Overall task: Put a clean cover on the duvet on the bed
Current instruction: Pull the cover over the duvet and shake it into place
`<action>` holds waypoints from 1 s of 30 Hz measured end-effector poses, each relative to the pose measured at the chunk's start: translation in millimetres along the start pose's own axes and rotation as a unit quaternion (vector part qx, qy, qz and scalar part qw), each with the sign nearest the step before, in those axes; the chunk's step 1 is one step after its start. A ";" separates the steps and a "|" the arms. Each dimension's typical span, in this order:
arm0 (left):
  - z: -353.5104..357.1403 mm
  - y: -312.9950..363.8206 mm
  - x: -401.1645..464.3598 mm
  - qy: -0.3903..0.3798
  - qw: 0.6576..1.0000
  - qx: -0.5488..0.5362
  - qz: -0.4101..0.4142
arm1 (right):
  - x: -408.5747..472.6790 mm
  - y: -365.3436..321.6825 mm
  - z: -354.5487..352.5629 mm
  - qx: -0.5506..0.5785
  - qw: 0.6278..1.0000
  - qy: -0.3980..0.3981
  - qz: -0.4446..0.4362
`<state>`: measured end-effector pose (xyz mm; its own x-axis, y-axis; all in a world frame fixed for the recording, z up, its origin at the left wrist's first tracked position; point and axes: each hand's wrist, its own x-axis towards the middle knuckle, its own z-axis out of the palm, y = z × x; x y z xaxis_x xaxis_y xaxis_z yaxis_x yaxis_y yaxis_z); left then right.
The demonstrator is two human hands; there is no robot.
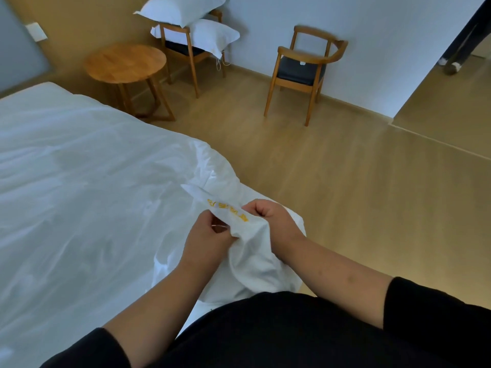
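Head view: lower centre — cover [249,251] bunched at the bed [66,168] corner
Left hand [206,235]: fingers pinching cover
Right hand [273,219]: fingers clenched on cover

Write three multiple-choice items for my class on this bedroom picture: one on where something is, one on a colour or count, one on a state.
1. Where are the pillows?
A. on the bed
B. stacked on a chair
C. on the floor

2. What colour is the lettering on the cover?
A. yellow
B. blue
C. red

3. What are the hands doing?
A. hanging idle
B. pressing the round table
C. both gripping the cover

Key: 1 B, they lie on the far chair; 2 A, yellow print shows; 3 C, left hand and right hand pinch the cloth.
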<state>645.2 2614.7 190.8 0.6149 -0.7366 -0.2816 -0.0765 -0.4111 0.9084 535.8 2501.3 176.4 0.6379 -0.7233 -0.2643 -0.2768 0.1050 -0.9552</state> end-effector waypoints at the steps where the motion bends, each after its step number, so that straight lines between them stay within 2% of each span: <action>1: 0.7 0.5 3.9 0.006 1.000 0.003 -0.020 | -1.7 2.0 -1.0 0.012 1.000 -0.015 0.003; 6: 0.8 -5.8 19.4 -0.056 0.996 0.043 -0.062 | -15.9 20.2 -15.0 0.071 0.995 -0.051 0.048; 8: 4.1 -8.6 23.3 -0.055 0.995 0.059 -0.060 | -18.5 26.5 -20.3 -0.034 0.998 -0.028 0.051; 11: 11.2 -8.8 27.6 -0.039 0.996 0.068 -0.039 | -21.3 32.5 -22.9 -0.238 0.969 -0.042 0.060; 17: 23.0 7.8 32.3 -0.018 0.999 0.031 0.011 | -30.9 37.3 -33.1 -0.244 0.967 0.073 -0.002; 22: 27.7 10.1 35.2 -0.014 1.000 0.003 0.027 | -41.2 39.8 -45.3 -0.274 0.958 0.080 0.009; 24: 20.1 9.5 41.4 0.005 0.999 -0.041 0.012 | -45.9 44.7 -58.0 -0.327 0.941 0.087 0.029; 27: 9.5 10.6 49.1 0.024 0.997 -0.078 0.008 | -47.9 54.2 -68.3 -0.436 0.897 0.037 0.069; 30: 17.9 17.1 45.7 -0.009 0.996 -0.090 0.020 | -51.7 55.9 -50.4 -0.483 0.864 -0.130 0.058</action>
<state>658.0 2564.4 187.9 0.5996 -0.7609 -0.2479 0.0417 -0.2797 0.9592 451.1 2510.1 143.4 0.6711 -0.5558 -0.4906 -0.7399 -0.5435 -0.3963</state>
